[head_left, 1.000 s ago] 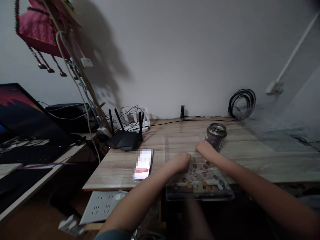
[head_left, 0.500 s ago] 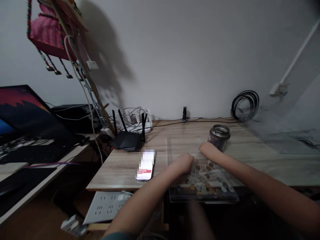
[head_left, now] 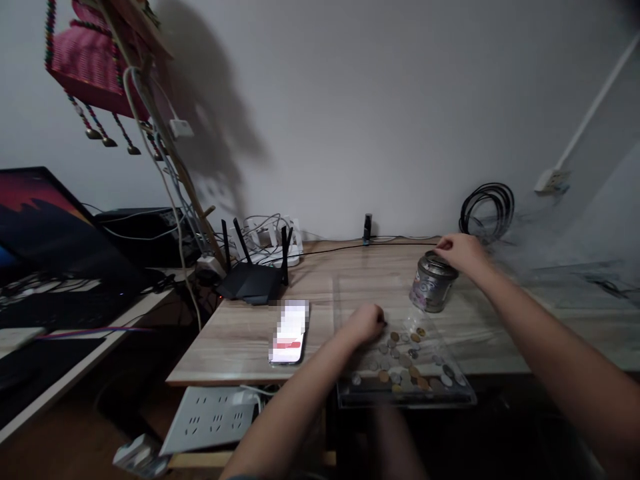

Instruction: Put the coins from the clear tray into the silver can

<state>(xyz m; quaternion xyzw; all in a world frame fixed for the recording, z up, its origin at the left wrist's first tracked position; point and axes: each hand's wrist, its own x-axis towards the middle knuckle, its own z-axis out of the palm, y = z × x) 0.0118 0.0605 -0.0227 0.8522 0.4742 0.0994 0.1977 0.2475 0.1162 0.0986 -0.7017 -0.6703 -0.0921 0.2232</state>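
Coins [head_left: 404, 361] of silver, copper and gold tones lie scattered in a clear shallow plastic tray [head_left: 407, 403] at the desk's front edge. Behind it stands a round dark metal tin [head_left: 429, 291] with patterned sides, upright. My right hand [head_left: 461, 252] is over the tin's top, its fingers pinched together at the opening; whatever they hold is hidden. My left hand [head_left: 367, 323] rests over the tray's left part, beside the coins, with its fingers curled closed. I cannot make out what is inside the left hand.
A lit phone [head_left: 291, 332] lies left of the tray. Beyond it are a black router [head_left: 253, 281] with upright antennas and a white cable rack. A small black bottle [head_left: 367, 229] and coiled black cable [head_left: 486, 210] stand by the wall. A power strip [head_left: 213, 419] sits below the desk edge.
My right hand has moved up and back from the coin tray to the tin's top. The left hand stays over the tray, shifted slightly. The view has turned a little.
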